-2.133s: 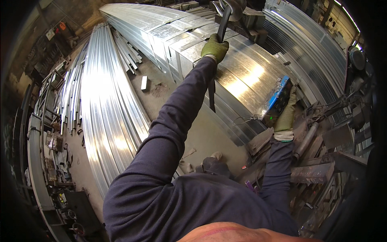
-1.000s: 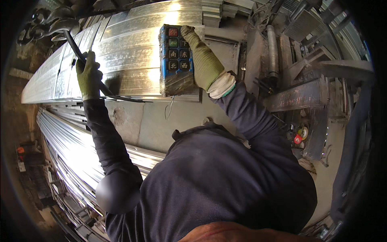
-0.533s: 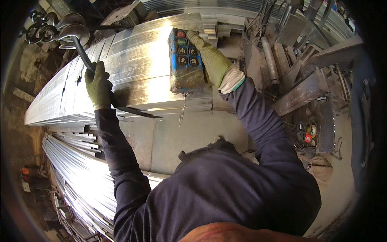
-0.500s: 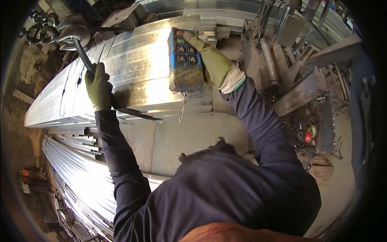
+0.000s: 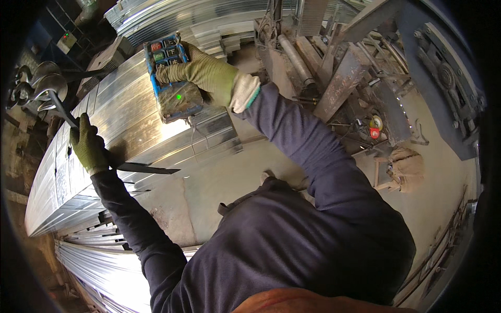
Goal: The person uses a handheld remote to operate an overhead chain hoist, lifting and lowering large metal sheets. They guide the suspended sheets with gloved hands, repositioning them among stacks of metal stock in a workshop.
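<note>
My left hand (image 5: 87, 143), in a green work glove, is closed around a dark flat sling strap (image 5: 63, 108). The strap runs up to metal hooks (image 5: 50, 86) at the far left, and its loose tail sticks out right of the hand. In my right hand (image 5: 211, 78), gloved the same way with a pale cuff, is a blue-edged crane remote control (image 5: 180, 101). A finger or thumb lies over its middle buttons, and a small green light glows on its lower part. Both hands are above a stack of long shiny metal profiles (image 5: 122, 104).
Thinner metal bars (image 5: 104, 266) lie at the lower left. More profiles (image 5: 156, 18) are piled at the back. On the right stand rusty steel beams (image 5: 344, 83), a round bar (image 5: 296, 60) and a dark machine frame (image 5: 443, 78). A sack-covered stool (image 5: 404, 169) stands on the floor.
The view has turned, so the stack and hooks appear farther left. My right thumb or finger has moved from the upper buttons to lower ones, and the remote's green light now shows.
</note>
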A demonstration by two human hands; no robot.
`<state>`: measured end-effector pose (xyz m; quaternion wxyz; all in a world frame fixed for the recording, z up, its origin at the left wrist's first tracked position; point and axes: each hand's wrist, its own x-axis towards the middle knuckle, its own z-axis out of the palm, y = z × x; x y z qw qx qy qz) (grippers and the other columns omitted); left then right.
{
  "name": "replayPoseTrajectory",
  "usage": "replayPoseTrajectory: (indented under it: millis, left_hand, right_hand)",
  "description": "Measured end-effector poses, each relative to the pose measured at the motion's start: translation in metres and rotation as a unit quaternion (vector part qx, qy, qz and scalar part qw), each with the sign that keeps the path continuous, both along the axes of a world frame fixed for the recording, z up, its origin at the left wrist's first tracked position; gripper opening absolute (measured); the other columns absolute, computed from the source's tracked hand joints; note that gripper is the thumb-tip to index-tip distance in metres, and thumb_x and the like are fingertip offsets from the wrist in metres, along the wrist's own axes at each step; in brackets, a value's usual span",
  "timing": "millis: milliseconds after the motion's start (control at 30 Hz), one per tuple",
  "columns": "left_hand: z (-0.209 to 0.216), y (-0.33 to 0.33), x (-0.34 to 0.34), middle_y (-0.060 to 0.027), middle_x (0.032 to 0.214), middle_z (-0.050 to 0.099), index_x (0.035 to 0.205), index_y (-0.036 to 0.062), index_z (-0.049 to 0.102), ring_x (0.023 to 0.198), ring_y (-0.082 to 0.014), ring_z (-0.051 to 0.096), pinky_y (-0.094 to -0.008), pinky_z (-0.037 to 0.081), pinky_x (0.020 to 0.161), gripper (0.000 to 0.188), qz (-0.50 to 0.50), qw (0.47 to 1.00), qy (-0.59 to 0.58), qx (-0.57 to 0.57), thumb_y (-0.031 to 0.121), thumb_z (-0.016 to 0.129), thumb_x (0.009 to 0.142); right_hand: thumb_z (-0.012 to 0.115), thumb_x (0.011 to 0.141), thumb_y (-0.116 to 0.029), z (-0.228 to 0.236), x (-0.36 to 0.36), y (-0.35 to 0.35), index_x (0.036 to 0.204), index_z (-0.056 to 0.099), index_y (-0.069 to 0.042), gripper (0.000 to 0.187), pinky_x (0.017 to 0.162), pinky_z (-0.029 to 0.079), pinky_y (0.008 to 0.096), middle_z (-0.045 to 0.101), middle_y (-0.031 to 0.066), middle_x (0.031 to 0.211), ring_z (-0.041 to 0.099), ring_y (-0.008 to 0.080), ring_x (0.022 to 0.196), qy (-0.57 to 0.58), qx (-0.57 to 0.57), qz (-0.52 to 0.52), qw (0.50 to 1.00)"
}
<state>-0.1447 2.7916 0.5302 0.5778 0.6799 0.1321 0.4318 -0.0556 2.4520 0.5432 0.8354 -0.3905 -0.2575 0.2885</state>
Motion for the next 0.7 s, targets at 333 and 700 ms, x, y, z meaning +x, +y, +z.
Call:
replayPoseTrajectory:
  millis: [333,700]
  left_hand:
    - [0.007,0.007,-0.004,0.0005,0.078,0.055,0.110,0.0085,0.065,0.054,-0.0063,0.044,-0.0243,0.033,0.049,0.027,0.002,1.000,0.022,0.021,0.032,0.074,0.100]
    - [0.020,-0.001,0.024,-0.0078,0.092,0.066,0.123,0.0053,0.061,0.066,-0.0149,0.061,-0.0277,0.051,0.058,0.045,-0.263,0.954,-0.122,-0.078,0.038,0.080,0.098]
  right_hand:
    - [0.089,0.085,-0.007,-0.005,0.010,-0.006,0.127,0.058,-0.014,0.054,0.087,0.067,0.0528,0.072,0.0096,0.119,0.077,0.0304,0.100,0.024,-0.006,-0.002,1.000]
    - [0.080,0.096,-0.020,0.023,0.025,-0.025,0.121,0.065,-0.004,0.033,0.066,0.071,0.0446,0.077,0.0143,0.102,0.080,0.0275,0.080,-0.050,-0.090,-0.016,0.995]
